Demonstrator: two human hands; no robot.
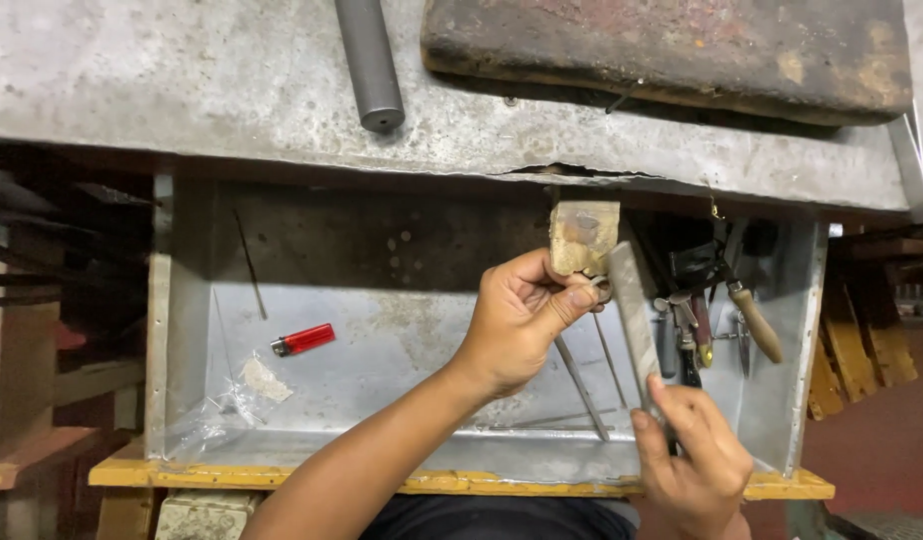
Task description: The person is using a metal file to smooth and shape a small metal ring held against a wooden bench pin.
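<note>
My left hand [517, 320] pinches a small metal ring-like piece [599, 290] against a worn wooden bench peg [583, 236] that sticks out from under the workbench edge. My right hand [694, 455] grips the handle end of a flat metal file [633, 315]. The file slants up toward the small piece, and its tip lies close beside it. Both hands hover over an open metal drawer tray [382, 350].
A red lighter [304, 340] and a crumpled clear plastic bag [222, 405] lie in the tray's left part. Several hand tools [717, 310] with wooden and dark handles fill its right corner. On the bench top sit a grey metal rod [370, 60] and a worn brown block [672, 50].
</note>
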